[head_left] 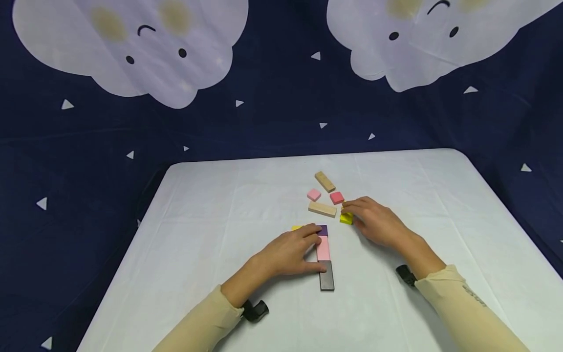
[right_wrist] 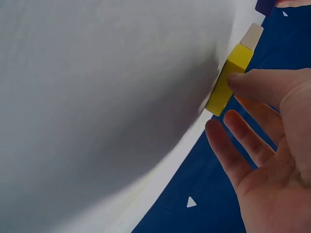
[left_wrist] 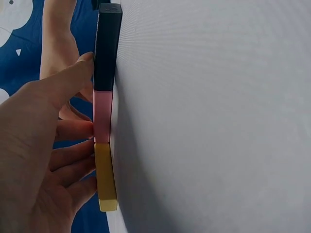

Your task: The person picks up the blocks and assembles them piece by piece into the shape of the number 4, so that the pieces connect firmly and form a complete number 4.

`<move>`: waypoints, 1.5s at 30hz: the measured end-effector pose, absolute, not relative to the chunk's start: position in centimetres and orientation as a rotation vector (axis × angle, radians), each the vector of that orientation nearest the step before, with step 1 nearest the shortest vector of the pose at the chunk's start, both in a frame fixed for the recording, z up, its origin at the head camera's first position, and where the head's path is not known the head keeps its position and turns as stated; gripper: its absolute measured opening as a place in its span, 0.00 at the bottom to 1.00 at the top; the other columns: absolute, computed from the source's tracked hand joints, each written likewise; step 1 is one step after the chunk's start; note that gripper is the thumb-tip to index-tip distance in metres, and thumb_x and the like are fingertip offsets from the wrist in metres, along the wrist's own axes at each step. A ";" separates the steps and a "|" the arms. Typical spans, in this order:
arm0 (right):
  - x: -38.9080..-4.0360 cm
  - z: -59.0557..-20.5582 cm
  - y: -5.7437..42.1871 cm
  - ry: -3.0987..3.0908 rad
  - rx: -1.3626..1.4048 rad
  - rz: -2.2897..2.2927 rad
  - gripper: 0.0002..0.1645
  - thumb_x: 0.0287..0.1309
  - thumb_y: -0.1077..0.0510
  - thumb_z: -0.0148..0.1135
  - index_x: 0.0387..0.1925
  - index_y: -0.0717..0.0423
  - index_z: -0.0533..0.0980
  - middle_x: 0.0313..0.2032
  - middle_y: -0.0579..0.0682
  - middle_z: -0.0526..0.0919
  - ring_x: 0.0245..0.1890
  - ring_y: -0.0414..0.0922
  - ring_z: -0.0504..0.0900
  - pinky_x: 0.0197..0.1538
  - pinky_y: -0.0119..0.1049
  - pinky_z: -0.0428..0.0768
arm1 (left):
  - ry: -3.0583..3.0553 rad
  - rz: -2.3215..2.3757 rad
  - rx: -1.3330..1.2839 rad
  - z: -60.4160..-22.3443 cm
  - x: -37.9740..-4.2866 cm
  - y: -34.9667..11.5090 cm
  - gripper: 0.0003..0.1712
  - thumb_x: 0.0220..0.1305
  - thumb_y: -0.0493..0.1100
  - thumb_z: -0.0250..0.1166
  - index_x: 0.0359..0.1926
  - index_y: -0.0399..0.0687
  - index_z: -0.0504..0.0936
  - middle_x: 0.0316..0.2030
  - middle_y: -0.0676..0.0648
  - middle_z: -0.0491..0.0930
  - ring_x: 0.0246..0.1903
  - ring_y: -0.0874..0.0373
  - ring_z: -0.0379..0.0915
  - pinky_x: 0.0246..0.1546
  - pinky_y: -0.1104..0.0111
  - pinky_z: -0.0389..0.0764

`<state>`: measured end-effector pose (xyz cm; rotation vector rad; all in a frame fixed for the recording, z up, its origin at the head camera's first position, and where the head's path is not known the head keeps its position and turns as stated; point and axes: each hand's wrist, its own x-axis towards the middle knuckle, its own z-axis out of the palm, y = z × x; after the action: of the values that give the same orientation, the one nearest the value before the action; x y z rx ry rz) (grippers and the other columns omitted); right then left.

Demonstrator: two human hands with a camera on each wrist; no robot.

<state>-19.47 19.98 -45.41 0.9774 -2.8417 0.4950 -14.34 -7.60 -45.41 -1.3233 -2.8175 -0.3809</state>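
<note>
the right hand [head_left: 376, 222] pinches the bright yellow block [head_left: 346, 219] between thumb and forefinger, its other fingers loose. that block is on the table [head_left: 396, 313], just beside a wooden bar [head_left: 322, 209]. the left hand [head_left: 288, 252] spreads fairly straight fingers against a row standing end to end: purple block [head_left: 323, 230], pink block [head_left: 323, 248], dark grey block [head_left: 327, 281]. a second yellow block [left_wrist: 106, 177] shows below its fingers in the left wrist view.

i'd keep the left touch light, since a firm push could skew the row. the right pinch should work best square on opposite faces, clear of the wooden bar.

the coloured pieces look like painted wood, flat-faced and crisp-edged; the dark grey one has a slight sheen. the bars look like bare, pale wood, while the red block [head_left: 336, 198] is short and squarish. faint creases cross the table's smooth white surface.
</note>
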 end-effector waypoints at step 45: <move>-19.3 -45.2 19.9 -2.969 0.814 0.423 0.21 0.52 0.55 0.72 0.48 0.57 0.81 0.47 0.53 0.78 0.48 0.50 0.73 0.51 0.50 0.75 | -2.801 -0.367 -1.318 -45.4 -14.4 -7.5 0.36 0.53 0.73 0.61 0.49 0.50 0.78 0.63 0.50 0.67 0.60 0.59 0.65 0.55 0.67 0.72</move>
<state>-19.31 19.90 -45.23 0.8139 -2.9685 0.4228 -14.39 -7.50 -45.39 -1.3184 -2.8014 -0.3670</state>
